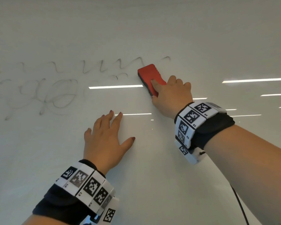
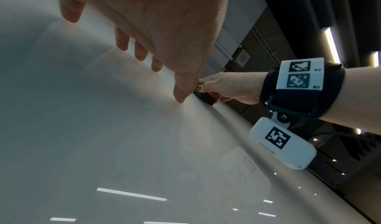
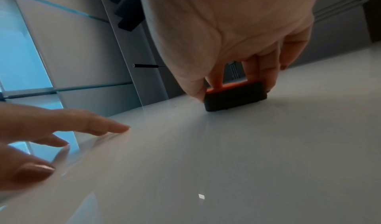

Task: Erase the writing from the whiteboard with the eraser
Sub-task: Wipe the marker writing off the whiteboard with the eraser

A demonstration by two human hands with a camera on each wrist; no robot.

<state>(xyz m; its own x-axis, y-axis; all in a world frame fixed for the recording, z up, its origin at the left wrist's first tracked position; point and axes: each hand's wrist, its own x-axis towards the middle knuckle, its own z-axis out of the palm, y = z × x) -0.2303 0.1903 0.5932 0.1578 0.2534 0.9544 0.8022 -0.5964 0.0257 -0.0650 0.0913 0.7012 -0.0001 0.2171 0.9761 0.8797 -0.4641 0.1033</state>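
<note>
My left hand [image 1: 104, 140] is nearest me, fingers straight & spread, fingertips touching the glossy white whiteboard [image 1: 152, 176], holding nothing; the thumb points out to the right; a black wrist strap w/ white blocks of black-and-white square markers [image 1: 86, 187] wraps that wrist. Further up & to the right, my right hand [image 1: 172, 96] grips the red-backed rectangular eraser w/ black felt pad [image 1: 150, 75]; forefinger lies on its red back, thumb at the lower edge, other fingers curled over the far side; in the right wrist view the black felt sits flat against the board. The eraser is tilted, its upper end toward the upper left. Just left of it & beyond, faint grey smeared handwriting [image 1: 58, 88] runs in two rows to the board's left edge; a short stroke also shows just above the eraser's right. Bright strip-light reflections [image 1: 115, 86] cross the board either side of the eraser.
</note>
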